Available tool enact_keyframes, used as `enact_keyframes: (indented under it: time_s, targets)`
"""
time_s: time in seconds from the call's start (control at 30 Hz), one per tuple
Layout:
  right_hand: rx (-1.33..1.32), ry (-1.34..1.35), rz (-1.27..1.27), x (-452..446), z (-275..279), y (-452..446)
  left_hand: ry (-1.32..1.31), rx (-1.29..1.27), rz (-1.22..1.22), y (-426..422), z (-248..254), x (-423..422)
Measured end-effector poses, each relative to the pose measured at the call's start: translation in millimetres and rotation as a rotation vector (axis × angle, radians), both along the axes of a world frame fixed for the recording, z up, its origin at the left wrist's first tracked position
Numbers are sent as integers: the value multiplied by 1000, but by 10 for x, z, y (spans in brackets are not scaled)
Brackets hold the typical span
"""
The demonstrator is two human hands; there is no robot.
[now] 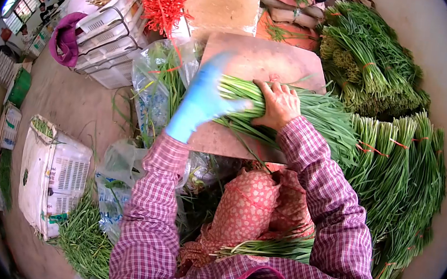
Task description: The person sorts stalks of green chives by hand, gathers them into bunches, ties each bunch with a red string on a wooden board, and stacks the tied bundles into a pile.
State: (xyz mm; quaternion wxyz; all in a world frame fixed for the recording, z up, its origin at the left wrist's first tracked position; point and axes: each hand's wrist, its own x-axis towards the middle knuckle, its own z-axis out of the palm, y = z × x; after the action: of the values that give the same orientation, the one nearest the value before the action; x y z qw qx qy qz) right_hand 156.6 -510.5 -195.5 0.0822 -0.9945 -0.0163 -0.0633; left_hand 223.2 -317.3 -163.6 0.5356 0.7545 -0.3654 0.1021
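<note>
A thick bunch of garlic chives [323,113] lies across a board [263,58] in front of me, its pale cut ends to the left and its green leaves to the right. My right hand [280,105], bare, is wrapped over the middle of this bunch. At the stalk ends is my left hand [201,101] in a blue glove, smeared by motion, with fingers stretched upward and thumb apart. Nothing shows in its grasp. Under the board, more loose stalks [277,247] lie across my lap beside patterned red cloth [244,200].
Tied bunches of chives [398,154] stand to the right, with a further pile [376,57] behind. Red ties [164,3] hang at the back left near stacked white crates [115,28]. A white basket [40,174] and loose greens [88,234] are on the left floor.
</note>
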Motion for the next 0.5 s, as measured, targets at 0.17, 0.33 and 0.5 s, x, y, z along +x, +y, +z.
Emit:
enact_keyframes:
  time_s: [0.17,0.33,0.5]
  targets:
    - [-8,83,-53,76,-38,-44,-413,909,-49,-343,-289,-16]
    - [44,-104,76,-258,-175,-291,-499,1111,-14,-270,-304,-195]
    - [63,-135,156,7,-188,-506,-469,1182,56,-443,-292,-39]
